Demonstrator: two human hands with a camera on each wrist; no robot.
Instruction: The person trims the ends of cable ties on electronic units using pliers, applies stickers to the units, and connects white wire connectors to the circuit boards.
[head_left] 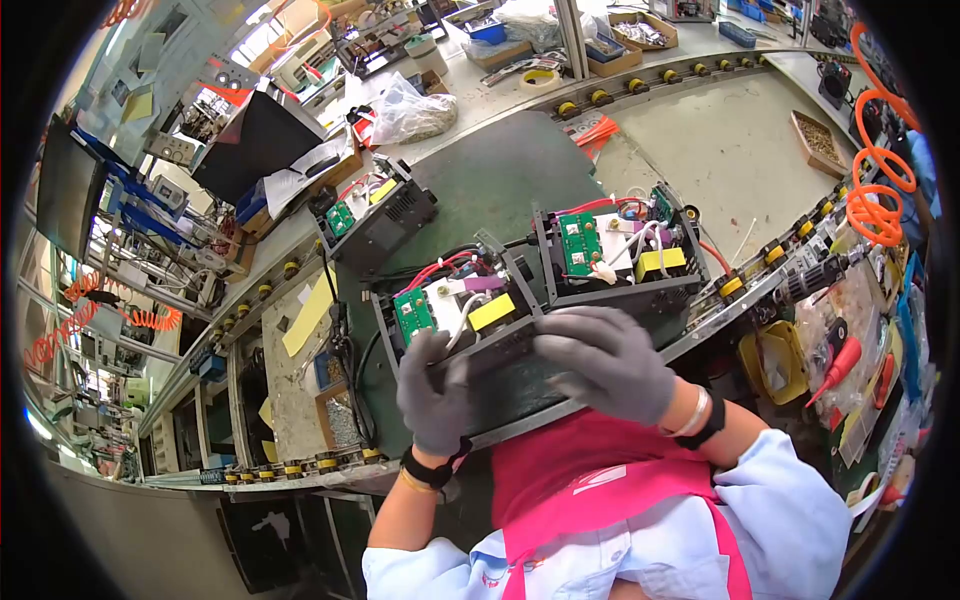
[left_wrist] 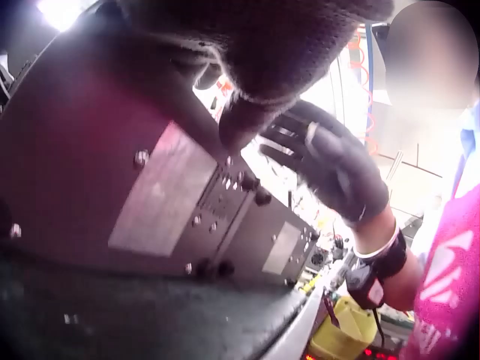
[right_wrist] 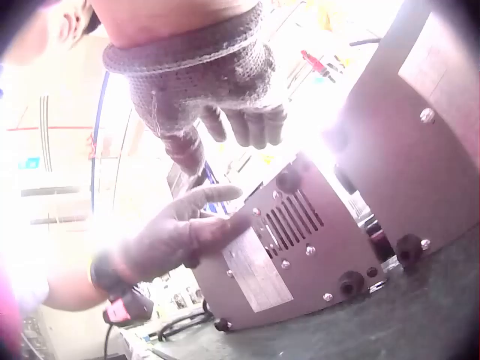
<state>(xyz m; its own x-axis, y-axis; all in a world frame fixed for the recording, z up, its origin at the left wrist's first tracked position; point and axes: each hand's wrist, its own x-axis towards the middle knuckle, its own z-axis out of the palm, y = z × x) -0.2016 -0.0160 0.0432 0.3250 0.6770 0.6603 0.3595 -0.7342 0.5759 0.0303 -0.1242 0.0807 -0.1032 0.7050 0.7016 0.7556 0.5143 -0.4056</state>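
Note:
Both hands wear grey knit gloves. In front of the person, an open black metal casing stands on the dark green mat, with a green circuit board, a yellow block and red wires on its upper side. My left hand is at its near left corner, fingers extended along the edge. Over its near right corner is my right hand, fingers loosely bent and holding nothing. The side towards the person bears a pale label, vent slots, screws and round black feet.
A similar casing stands just right, another at the back left. Black cables lie at the left. Roller rails run along the bench. A yellow bin and red-handled tools are at the right, below a coiled orange hose.

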